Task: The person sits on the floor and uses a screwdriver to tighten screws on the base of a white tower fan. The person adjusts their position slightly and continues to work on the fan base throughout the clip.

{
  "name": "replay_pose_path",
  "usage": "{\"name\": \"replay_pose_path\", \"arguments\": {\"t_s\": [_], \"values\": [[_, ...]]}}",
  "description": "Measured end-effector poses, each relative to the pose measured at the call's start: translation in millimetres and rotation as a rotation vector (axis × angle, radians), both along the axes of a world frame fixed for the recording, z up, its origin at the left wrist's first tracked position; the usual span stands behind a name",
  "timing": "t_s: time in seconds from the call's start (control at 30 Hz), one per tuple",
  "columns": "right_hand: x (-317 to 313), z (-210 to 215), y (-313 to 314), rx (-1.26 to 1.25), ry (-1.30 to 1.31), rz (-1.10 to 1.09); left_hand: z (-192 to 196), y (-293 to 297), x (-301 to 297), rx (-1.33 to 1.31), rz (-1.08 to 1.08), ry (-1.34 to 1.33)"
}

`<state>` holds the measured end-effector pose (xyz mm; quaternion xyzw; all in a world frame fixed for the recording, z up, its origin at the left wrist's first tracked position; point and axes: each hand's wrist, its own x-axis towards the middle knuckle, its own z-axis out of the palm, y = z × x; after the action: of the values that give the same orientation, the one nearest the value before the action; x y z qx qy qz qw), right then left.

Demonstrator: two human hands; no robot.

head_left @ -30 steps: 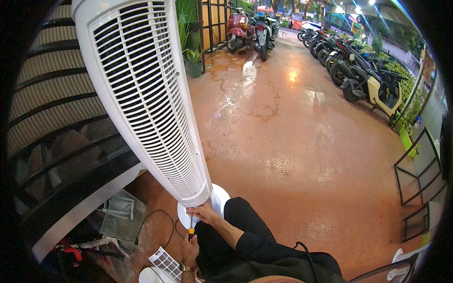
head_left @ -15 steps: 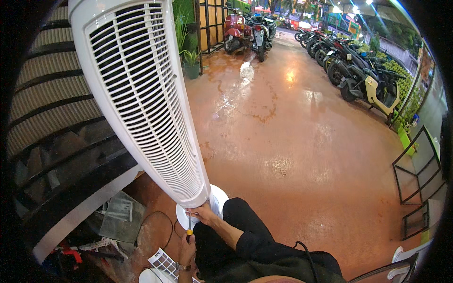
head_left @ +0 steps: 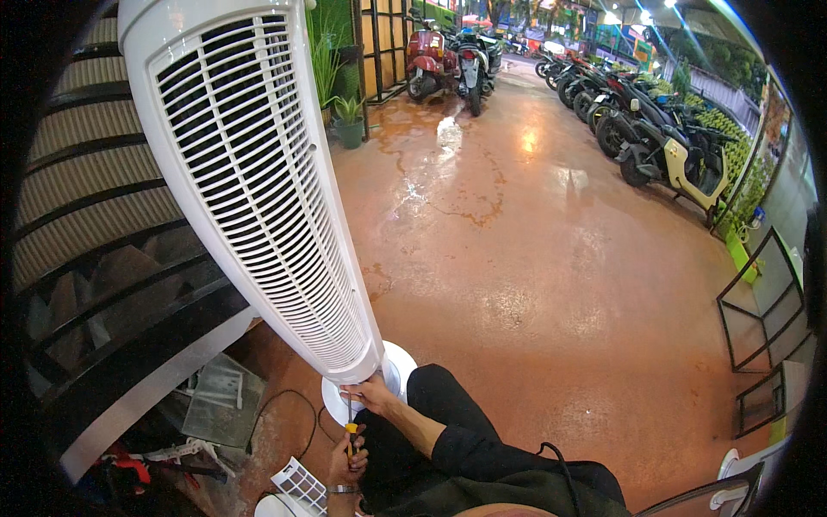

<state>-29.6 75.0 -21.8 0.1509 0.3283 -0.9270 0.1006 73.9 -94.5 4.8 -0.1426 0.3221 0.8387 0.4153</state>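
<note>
A tall white tower fan [head_left: 250,181] with a slatted grille leans over me, its lower end above its round white base [head_left: 398,366]. My right hand [head_left: 372,396] grips the lower end of the fan body where it meets the base. Just below, my left hand [head_left: 346,461] is closed on a screwdriver [head_left: 351,433] with a yellow-orange handle. The screwdriver's shaft points up at the underside of the fan. A black cable [head_left: 289,409] runs across the floor beside the base.
A dark staircase [head_left: 95,250] rises at my left, with a flat grey panel [head_left: 220,401] and red-handled tools [head_left: 129,461] under it. A white grille piece [head_left: 301,487] lies by my left hand. Parked scooters [head_left: 642,138] line the far right, potted plants [head_left: 349,121] stand behind, and black metal frames [head_left: 767,319] stand at right.
The fan's top has shifted slightly left in the picture. Both hands stay at the fan's lower end, the left one still on the screwdriver.
</note>
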Motion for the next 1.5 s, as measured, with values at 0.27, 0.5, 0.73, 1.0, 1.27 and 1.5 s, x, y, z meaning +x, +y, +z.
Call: {"name": "replay_pose_path", "arguments": {"t_s": [0.27,0.5,0.73,1.0,1.27,1.5], "values": [[1.1,13.4,-8.0,0.103,-0.097,0.034,21.3,23.3,4.7,-1.510,-0.164,1.065],[2.9,5.2,-13.2,0.059,-0.088,0.003,-14.4,-14.8,-9.9,0.074,0.012,-0.082],[0.3,-0.7,-14.6,0.005,-0.050,0.005,-24.5,-5.5,-12.0,-1.329,-0.176,0.807],[1.4,-4.8,-13.5,0.104,-0.135,0.084,1.6,14.3,-11.4,-0.885,-0.185,0.583],[2.4,2.4,-23.0,-0.028,-0.171,0.100,-23.6,-24.8,-13.6,-0.108,-0.075,-0.021],[-0.4,-1.6,-18.2,0.049,-0.157,0.133,42.1,30.0,-2.0,-1.639,-0.071,1.106]]}}
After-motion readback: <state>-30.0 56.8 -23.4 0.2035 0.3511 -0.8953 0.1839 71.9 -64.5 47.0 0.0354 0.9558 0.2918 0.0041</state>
